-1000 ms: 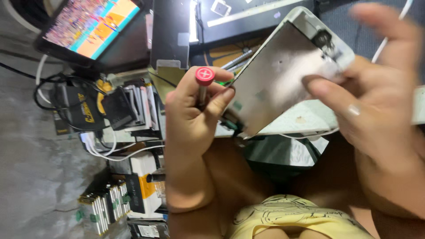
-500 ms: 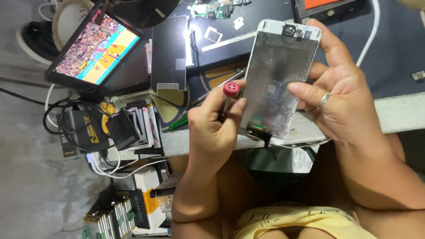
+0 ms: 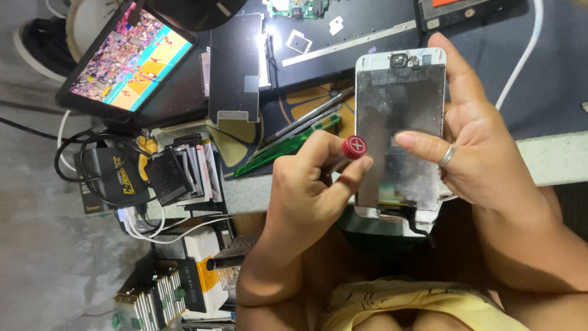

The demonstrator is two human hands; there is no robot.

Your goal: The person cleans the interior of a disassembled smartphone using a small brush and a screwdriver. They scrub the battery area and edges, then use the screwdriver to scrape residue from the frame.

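Cluttered repair bench: a dark work mat [image 3: 551,86] over a pale table edge [image 3: 551,162], grey floor at the left. Held above the table's near edge is one phone screen assembly [image 3: 401,132], back plate facing up, its camera end pointing toward the far side of the table. The right hand [image 3: 484,159] clamps it, thumb across the plate, fingers behind. The left hand [image 3: 312,184] is closed on one red-capped screwdriver [image 3: 350,150], tip hidden against the plate's left edge (seating cannot be confirmed).

Judgement on method: keep the driver square to the screw, press lightly, turn with the fingertips, and hold the assembly steady against the thumb so the bit does not slip across the plate.

Count: one tablet [image 3: 125,58] at the far-left corner, lit; one green-handled tool [image 3: 285,147] on the mat; one loose black panel [image 3: 236,67]; one white cable [image 3: 530,52] at right.
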